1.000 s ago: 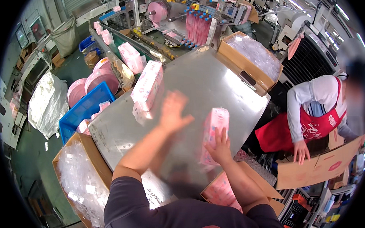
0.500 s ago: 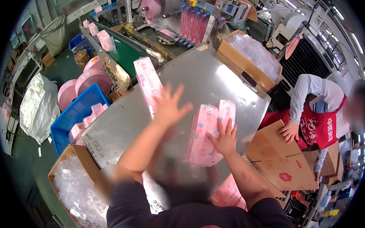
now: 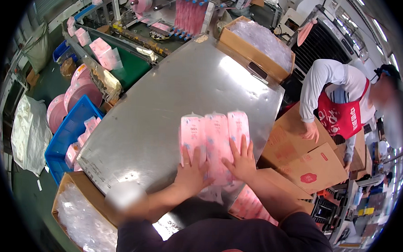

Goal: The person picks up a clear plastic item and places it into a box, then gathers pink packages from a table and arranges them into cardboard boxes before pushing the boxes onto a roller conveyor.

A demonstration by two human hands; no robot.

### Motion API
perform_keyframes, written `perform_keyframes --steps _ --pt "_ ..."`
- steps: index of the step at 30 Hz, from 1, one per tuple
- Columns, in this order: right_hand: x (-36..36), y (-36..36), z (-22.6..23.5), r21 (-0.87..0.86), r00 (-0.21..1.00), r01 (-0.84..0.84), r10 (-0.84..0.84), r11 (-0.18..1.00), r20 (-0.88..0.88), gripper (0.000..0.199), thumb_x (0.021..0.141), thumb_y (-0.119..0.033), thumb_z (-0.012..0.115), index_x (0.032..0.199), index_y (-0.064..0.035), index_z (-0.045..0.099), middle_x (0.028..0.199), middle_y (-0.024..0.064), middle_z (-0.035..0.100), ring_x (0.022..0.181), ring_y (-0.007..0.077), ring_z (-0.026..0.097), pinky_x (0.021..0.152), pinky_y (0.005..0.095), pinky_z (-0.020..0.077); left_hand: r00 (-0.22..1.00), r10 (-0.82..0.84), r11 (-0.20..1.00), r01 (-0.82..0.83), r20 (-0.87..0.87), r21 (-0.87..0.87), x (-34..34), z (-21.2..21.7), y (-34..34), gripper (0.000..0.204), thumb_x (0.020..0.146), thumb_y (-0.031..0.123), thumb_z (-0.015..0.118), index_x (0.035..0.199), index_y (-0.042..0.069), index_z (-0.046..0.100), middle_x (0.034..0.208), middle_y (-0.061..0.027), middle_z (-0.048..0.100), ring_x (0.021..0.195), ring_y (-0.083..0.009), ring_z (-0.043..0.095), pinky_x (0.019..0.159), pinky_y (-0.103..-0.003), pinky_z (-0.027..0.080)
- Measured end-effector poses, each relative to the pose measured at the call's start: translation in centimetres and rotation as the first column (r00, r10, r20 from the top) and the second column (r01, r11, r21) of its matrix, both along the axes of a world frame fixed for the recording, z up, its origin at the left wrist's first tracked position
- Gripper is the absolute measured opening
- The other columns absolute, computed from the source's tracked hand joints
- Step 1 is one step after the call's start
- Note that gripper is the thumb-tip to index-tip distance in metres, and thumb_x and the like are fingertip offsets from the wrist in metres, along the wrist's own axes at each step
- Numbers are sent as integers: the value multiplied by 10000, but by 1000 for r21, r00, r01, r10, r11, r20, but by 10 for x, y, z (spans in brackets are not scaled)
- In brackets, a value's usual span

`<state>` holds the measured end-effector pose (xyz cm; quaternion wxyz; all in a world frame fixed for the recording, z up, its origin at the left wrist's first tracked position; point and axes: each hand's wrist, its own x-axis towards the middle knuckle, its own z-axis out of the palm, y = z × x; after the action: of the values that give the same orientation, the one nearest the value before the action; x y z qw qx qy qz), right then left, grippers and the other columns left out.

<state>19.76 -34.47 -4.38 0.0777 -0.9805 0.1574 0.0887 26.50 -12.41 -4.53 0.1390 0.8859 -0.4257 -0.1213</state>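
Note:
Three long pink packs in clear film lie side by side on the metal table in front of me: a left pack [image 3: 193, 130], a middle pack [image 3: 216, 142] and a right pack [image 3: 238, 123]. My left hand [image 3: 190, 175] rests on the near part of the left pack, fingers stretched apart. Against the right pack lies my right hand [image 3: 242, 165], also open, its thumb reaching toward the middle pack. Between the two hands the packs stand close together, their near ends partly hidden by my hands.
A metal table [image 3: 139, 119] spreads ahead. Beyond it sits a box of clear bags [image 3: 262, 39]; another box of plastic bags [image 3: 85, 219] is near left. A blue crate [image 3: 54, 152] holds pink packs. Left, a green conveyor [image 3: 132, 70] carries packs. At right, a person handles a carton [image 3: 294, 138].
My left hand has moved right and nearer, bringing the separate pack beside the other two. My right hand stays on the right pack. The person's hand on the carton has shifted slightly.

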Motion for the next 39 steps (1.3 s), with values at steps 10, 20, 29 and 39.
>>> perform_keyframes --steps 10,20,29,39 --pt "-16 7 13 -30 973 -221 222 975 64 694 915 -568 520 1514 -259 354 1620 102 184 1494 372 124 1084 742 107 871 475 863 -435 124 -256 168 36 -20 892 809 671 613 1522 217 332 1605 -193 138 1475 -478 10 1076 -757 102" --pt "-15 -1 9 -63 971 -220 224 974 79 692 911 -597 501 1514 -304 333 1622 68 180 1490 361 146 1057 778 123 841 523 848 -530 137 12 253 -16 18 642 937 649 418 1343 170 555 1607 -205 155 1465 -504 8 1180 -595 136" --pt "-18 -6 16 -80 964 -257 261 963 48 718 926 -586 472 1541 -281 261 1628 82 155 1499 340 112 1080 756 115 968 250 884 -228 2 -408 6 -11 84 807 885 450 652 1511 99 283 1502 -329 265 1412 -518 230 1116 -514 329" --pt "-78 -6 14 -43 940 -340 341 940 23 734 918 -604 456 1538 -254 278 1628 90 152 1499 353 101 1089 749 88 792 454 855 -516 -407 -50 -47 5 73 935 880 524 636 1571 170 115 1407 -356 369 1161 -463 560 1010 -466 453"
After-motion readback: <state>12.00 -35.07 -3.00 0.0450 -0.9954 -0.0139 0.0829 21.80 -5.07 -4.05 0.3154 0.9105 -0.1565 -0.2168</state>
